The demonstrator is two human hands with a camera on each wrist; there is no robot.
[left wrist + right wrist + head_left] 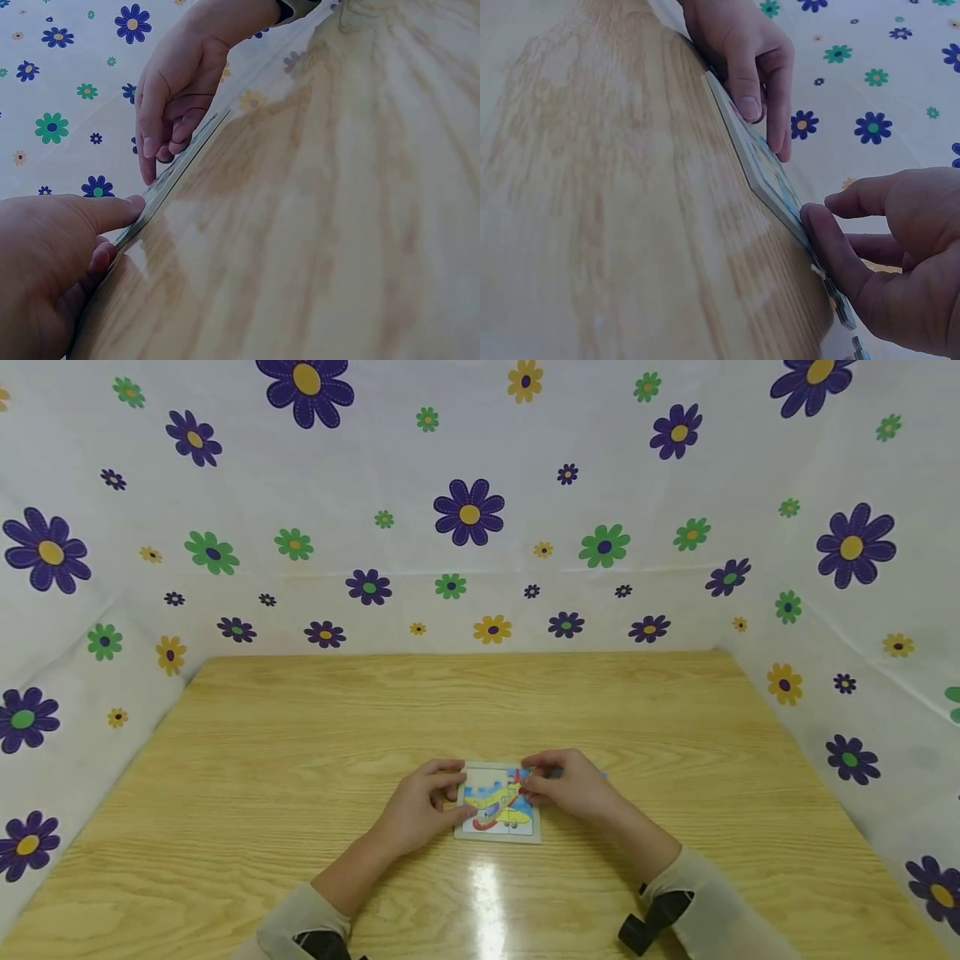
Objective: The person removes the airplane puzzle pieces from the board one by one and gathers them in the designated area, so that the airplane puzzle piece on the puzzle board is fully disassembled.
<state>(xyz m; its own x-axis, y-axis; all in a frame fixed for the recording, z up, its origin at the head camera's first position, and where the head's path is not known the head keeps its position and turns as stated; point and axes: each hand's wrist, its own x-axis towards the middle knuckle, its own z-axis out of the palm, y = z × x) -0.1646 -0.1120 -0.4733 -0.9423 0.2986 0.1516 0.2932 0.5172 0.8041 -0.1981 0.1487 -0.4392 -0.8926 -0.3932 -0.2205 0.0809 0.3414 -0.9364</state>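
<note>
A small jigsaw puzzle (498, 814) with a yellow airplane picture lies in a pale frame on the table. My left hand (422, 806) holds the frame's left side, thumb on the face and fingers at the edge. At the upper right corner, the fingertips of my right hand (572, 783) touch the puzzle beside the plane's red tail. In the right wrist view, the right thumb (831, 236) rests at the puzzle's edge, with the index fingertip a little apart and no piece visible between them. A bare pale area shows at the puzzle's upper left.
Loose puzzle pieces (841, 304) lie just right of the frame, partly hidden by the right hand in the head view. The wooden table (300, 727) is bordered behind and at both sides by a white flowered cloth (510, 460).
</note>
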